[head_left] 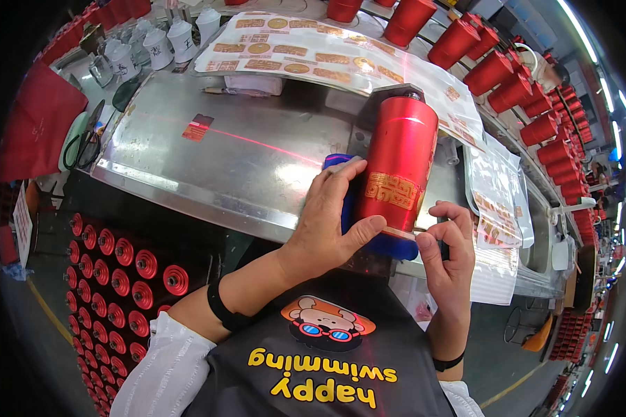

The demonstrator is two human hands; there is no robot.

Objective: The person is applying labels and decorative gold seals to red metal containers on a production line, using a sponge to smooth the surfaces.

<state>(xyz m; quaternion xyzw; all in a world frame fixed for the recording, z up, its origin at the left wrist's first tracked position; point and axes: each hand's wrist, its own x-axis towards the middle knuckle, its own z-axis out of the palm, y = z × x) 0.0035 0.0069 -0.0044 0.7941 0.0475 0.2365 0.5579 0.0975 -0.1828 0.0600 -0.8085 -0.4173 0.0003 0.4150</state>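
A shiny red metal cylinder (402,149) lies on a holder, its far end against a dark angular plate (386,90). A gold patterned decal (391,190) sits on its near part, and more gold shows at its right side. My left hand (327,215) lies along the cylinder's left side, fingers stretched out and thumb by the near rim. At the near right edge, my right hand (448,254) has thumb and forefinger pinched together next to a pale strip along the rim. What they pinch is too small to make out. Blue cloth (396,248) shows beneath the cylinder.
Sheets of gold decals (299,45) cover the far bench, with more sheets (494,187) at right. A small decal piece (198,127) lies on the metal tabletop (257,156). Scissors (87,142), white bottles (181,43), and rows of red cylinders (511,90) stand around.
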